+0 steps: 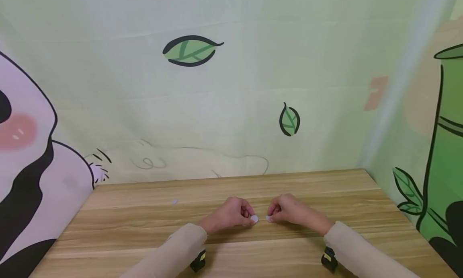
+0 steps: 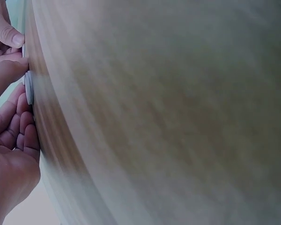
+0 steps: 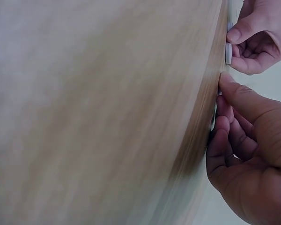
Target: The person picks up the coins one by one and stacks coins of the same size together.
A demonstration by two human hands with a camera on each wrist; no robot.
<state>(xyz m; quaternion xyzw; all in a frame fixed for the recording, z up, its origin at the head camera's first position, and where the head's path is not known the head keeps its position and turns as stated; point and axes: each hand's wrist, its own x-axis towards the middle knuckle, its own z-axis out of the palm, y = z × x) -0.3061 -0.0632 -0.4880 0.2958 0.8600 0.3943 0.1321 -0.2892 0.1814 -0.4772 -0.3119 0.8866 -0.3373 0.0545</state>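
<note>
Low over the wooden table, my left hand (image 1: 235,212) pinches a round white disc (image 1: 254,219) at its edge between thumb and fingers. Seen nearly edge-on in the left wrist view, this disc (image 2: 29,88) looks thin and pale grey, like two layers. Just to the right, my right hand (image 1: 288,209) pinches another small white disc (image 1: 268,218), mostly covered by its fingertips. A short gap separates the two discs. In the right wrist view, the right thumb (image 3: 246,97) hides most of its disc.
A third small pale piece (image 1: 174,201) lies on the wooden table (image 1: 137,213), toward the back left. Behind the table hangs a printed cloth backdrop (image 1: 231,109) with leaves and a panda. Both wrists carry small black devices (image 1: 329,258).
</note>
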